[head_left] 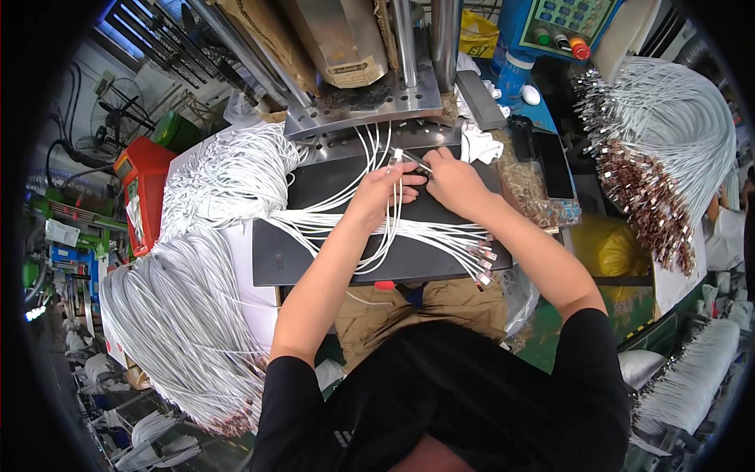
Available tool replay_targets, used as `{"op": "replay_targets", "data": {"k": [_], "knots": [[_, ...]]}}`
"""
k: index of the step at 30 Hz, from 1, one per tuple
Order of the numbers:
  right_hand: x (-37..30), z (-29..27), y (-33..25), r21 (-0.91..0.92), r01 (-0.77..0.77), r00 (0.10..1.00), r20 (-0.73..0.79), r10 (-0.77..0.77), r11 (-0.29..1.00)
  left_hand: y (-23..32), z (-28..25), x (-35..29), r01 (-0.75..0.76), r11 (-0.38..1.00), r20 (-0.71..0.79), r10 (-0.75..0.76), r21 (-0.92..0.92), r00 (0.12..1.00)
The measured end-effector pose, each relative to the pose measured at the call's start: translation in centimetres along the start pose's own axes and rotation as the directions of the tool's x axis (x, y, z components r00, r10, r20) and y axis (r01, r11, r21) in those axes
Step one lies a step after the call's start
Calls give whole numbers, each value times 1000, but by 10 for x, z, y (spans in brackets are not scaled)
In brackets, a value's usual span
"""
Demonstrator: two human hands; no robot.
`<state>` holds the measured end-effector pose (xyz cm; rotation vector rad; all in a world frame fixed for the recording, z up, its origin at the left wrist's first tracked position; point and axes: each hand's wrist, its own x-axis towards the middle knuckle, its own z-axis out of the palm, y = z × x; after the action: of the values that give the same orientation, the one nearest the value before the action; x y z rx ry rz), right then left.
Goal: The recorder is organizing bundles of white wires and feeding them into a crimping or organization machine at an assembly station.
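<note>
My left hand (384,190) is closed around a white cable, with the cable's pale connector end (398,155) sticking up past the thumb. Close beside it, my right hand (454,182) is closed on a thin metal tool (414,162) whose kind I cannot make out; it points toward the connector. Both hands are over a black work board (275,256), just in front of a steel press plate (366,112). Below them a bunch of white cables (409,228) lies across the board, its metal-tipped plugs (481,259) at the right.
Large heaps of white cable (177,315) cover the left side. Another coiled bundle (668,118) hangs at the right. Steel posts (404,43) rise behind the plate. A control box with buttons (562,27), a blue bottle (515,75) and a black phone (554,165) are at the back right.
</note>
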<state>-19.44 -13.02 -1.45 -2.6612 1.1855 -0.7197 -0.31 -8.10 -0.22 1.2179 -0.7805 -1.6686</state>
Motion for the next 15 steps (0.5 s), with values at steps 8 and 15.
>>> {"op": "replay_targets", "data": {"k": [8,15], "knots": [[6,-12,18,733,-655,723,538,434,182,-8,-13,6,24,976,107,-47,214,993],[-2,18,21,783,-506,818,302,490,362,-16,7,8,-4,949,76,-21,314,997]]}}
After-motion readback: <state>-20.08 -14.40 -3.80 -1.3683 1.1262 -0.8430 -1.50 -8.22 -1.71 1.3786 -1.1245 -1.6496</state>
